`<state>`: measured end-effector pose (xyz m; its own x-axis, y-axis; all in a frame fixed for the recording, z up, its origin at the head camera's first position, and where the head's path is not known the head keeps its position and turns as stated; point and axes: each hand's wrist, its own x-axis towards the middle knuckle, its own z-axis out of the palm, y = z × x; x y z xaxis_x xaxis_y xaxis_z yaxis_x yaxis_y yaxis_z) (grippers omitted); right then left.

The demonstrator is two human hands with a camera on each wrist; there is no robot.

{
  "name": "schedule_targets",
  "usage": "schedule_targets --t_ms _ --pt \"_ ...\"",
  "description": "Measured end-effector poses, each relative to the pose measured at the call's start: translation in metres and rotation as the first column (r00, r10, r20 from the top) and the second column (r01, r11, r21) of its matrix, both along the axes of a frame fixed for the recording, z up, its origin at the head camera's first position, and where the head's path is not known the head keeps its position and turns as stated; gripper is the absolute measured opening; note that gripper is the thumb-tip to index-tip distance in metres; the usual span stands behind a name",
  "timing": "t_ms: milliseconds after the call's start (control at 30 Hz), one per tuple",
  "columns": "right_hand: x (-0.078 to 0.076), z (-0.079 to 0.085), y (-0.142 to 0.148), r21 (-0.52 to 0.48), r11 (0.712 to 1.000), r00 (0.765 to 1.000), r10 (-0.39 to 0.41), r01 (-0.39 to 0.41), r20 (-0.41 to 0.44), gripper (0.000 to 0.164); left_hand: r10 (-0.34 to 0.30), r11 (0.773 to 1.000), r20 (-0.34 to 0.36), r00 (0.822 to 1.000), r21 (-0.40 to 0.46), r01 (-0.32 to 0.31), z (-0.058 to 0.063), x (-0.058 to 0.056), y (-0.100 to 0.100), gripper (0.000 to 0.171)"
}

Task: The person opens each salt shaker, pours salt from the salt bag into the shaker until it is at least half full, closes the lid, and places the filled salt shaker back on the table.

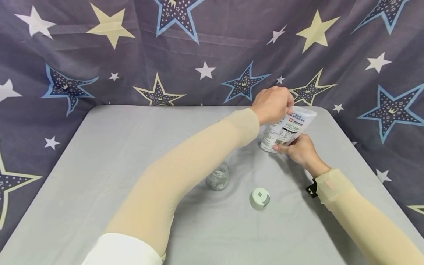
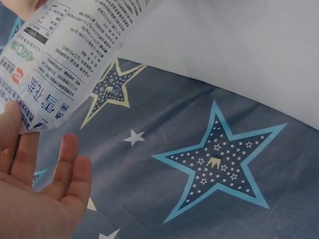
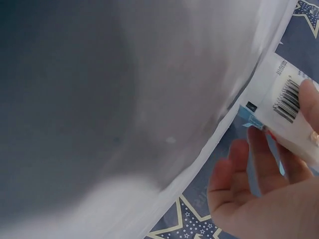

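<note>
A white plastic bag of salt (image 1: 285,129), printed with small text, is tilted over the back right of the table. At its upper edge my left hand (image 1: 274,104) pinches the plastic. The left wrist view has the thumb and a finger on the bag's corner, while the other fingers of that hand (image 2: 47,184) stand loose. My right hand (image 1: 299,150) grips the lower end, thumb on the printed front and fingers behind. A barcode on the bag (image 3: 286,99) appears beside the right thumb in the right wrist view.
A clear glass jar (image 1: 217,178) stands mid-table, partly behind my left forearm. To its right sits a pale green lid (image 1: 260,197). A dark star-patterned cloth (image 1: 212,48) hangs behind the grey-covered table (image 1: 109,147).
</note>
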<state>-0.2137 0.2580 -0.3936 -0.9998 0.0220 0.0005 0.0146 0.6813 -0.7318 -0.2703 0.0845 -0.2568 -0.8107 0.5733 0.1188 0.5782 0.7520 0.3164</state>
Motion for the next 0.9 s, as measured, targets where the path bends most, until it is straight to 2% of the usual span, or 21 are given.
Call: schedule_targets --t_ms 233,500,633,900 --pt "0.002 0.003 0.001 -0.029 0.999 0.999 0.041 -0.041 -0.002 0.048 -0.001 1.0 0.015 1.0 0.02 0.0 0.007 0.001 -0.006 0.013" --pt "0.006 0.004 0.001 -0.062 0.993 0.992 0.094 -0.1 -0.088 0.05 -0.017 0.997 0.022 1.0 0.072 0.016 0.016 0.005 -0.025 0.015" --pt "0.007 0.004 0.001 -0.056 0.993 0.989 0.102 -0.108 -0.108 0.05 -0.023 0.997 0.05 0.998 0.081 0.019 0.016 0.004 -0.035 0.019" --pt "0.011 0.005 -0.001 -0.066 0.989 0.985 0.128 -0.136 -0.117 0.049 -0.05 0.995 0.053 0.997 0.089 0.045 0.015 0.007 -0.052 0.021"
